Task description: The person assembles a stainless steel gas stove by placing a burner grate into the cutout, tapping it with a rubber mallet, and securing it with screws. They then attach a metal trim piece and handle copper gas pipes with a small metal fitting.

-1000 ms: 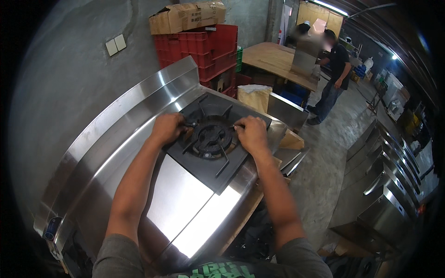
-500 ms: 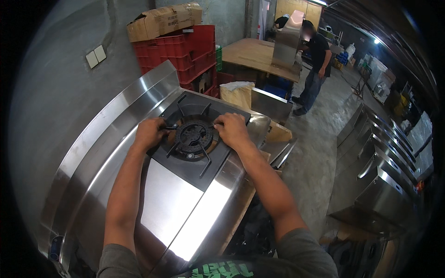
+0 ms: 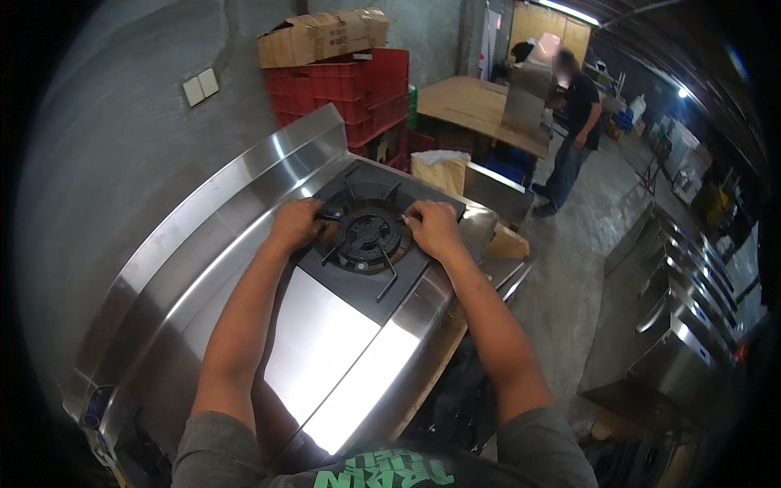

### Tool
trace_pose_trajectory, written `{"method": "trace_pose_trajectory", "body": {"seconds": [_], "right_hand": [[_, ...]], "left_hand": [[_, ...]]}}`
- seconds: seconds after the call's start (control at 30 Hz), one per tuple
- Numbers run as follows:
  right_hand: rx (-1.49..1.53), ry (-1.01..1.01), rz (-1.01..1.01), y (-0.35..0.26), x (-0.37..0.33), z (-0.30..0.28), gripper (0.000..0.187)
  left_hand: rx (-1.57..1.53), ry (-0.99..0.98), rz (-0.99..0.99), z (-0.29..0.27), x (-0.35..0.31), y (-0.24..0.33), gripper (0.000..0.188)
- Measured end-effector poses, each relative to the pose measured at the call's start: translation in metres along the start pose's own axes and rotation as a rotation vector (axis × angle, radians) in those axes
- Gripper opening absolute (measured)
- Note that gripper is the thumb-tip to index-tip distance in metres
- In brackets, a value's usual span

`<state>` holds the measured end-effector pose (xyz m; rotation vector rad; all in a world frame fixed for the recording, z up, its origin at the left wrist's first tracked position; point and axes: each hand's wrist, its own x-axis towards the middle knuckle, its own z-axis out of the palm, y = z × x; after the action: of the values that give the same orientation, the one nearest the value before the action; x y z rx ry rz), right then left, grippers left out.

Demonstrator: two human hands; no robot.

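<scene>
A black cast-iron pan support [image 3: 346, 282], square with several prongs, lies on the far end of a stainless steel stove [image 3: 317, 333]. Inside its round opening sits a dark ring-shaped burner [image 3: 371, 236]. My left hand [image 3: 295, 224] is closed, its fingers pinching the prong on the left side of the opening. Opposite it, my right hand [image 3: 435, 228] has thumb and fingers closed around the tip of the right-hand prong. The fingertips of both hands are partly hidden.
A raised steel backsplash [image 3: 232, 183] runs along the wall at left. Behind the stove stand stacked red crates [image 3: 338, 93] under a cardboard box [image 3: 325, 39]. A person [image 3: 576, 122] stands by a wooden table [image 3: 455, 102]. Steel cabinets [image 3: 651, 309] line the right.
The view has turned, so the stove and surroundings appear farther right. Both hands keep their hold on the prongs, and the pan support shows no clear movement on the stove.
</scene>
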<state>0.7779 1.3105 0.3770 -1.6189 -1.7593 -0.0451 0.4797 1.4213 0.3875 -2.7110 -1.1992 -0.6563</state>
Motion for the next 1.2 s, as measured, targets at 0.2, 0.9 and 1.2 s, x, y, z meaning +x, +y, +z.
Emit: {"method": "trace_pose_trajectory", "body": {"seconds": [0.2, 0.9, 1.2], "right_hand": [[-0.071, 0.03, -0.045, 0.001, -0.005, 0.001, 0.018], [0.123, 0.1, -0.158, 0.041, 0.019, 0.028, 0.03], [0.025, 0.246, -0.079, 0.103, 0.05, 0.013, 0.041]], "left_hand": [[-0.07, 0.007, -0.18, 0.001, -0.016, 0.018, 0.041], [0.124, -0.018, -0.817, -0.273, -0.471, 0.068, 0.046], [0.528, 1.418, -1.528, -0.319, -0.778, 0.233, 0.03]]}}
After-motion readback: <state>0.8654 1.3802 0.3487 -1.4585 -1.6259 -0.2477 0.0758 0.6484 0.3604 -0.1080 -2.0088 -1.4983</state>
